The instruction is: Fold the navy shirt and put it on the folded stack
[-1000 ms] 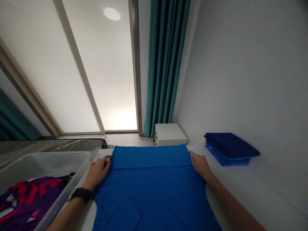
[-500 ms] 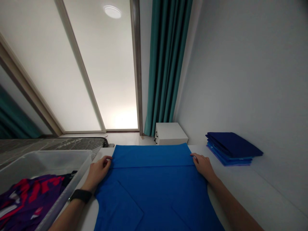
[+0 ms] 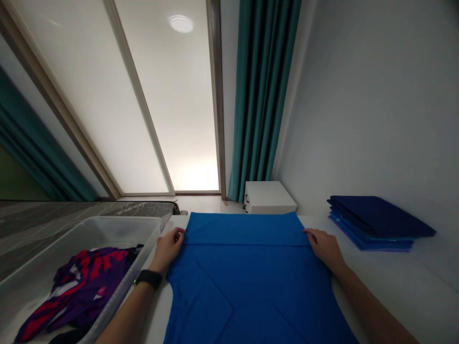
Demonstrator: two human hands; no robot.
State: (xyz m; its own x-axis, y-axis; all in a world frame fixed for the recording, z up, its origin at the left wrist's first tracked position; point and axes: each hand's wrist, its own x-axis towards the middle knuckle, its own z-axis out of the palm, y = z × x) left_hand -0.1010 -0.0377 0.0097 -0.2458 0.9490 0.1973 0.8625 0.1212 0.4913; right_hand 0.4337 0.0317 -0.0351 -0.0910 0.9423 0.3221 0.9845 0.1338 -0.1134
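Observation:
A blue shirt (image 3: pixel 251 286) lies spread over the white table, its far end folded over into a straight, lighter band. Creased diagonal lines show through the cloth lower down. My left hand (image 3: pixel 170 246), with a black band on the wrist, pinches the shirt's left edge beside the folded band. At the opposite edge, level with it, my right hand (image 3: pixel 324 246) pinches the cloth between thumb and fingers. The near end of the shirt runs out of view.
To the left stands a clear plastic bin (image 3: pixel 158 234) holding purple and red clothing (image 3: pixel 89 282). A stack of folded blue cloths (image 3: pixel 376 220) rests on the white table (image 3: pixel 398 277) by the right wall. Beyond the table are a white cabinet (image 3: pixel 270 196) and a teal curtain (image 3: pixel 265 95).
The view has swung left, so everything appears farther right and more of the bin shows. Both hands keep their hold on the shirt's edges, and the fold looks the same.

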